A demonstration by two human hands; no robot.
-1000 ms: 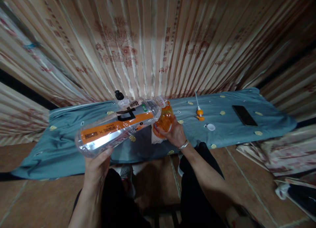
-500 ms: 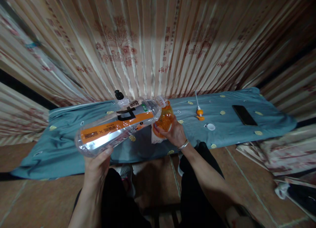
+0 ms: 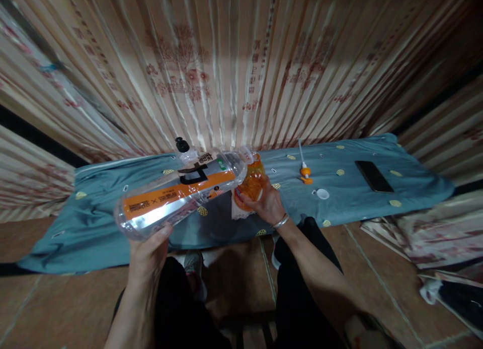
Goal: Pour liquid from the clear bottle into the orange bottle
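My left hand (image 3: 151, 243) is closed round the base end of a large clear plastic bottle (image 3: 184, 188) with an orange and silver label. That bottle lies tilted nearly flat, its neck pointing right, at the mouth of a small orange translucent bottle (image 3: 249, 188). Around the orange bottle's side my right hand (image 3: 268, 203) is wrapped, holding it upright. A white lace-edged cloth or tissue (image 3: 240, 213) shows beneath the orange bottle. Whether liquid passes between the two mouths I cannot tell.
An orange pump head with a tube (image 3: 305, 171), a small white cap (image 3: 322, 194) and a black phone (image 3: 373, 177) lie right on the teal cloth-covered bench (image 3: 94, 203). Behind the large bottle stands a clear bottle with a black top (image 3: 182, 146). Pleated curtains (image 3: 226, 62) hang behind.
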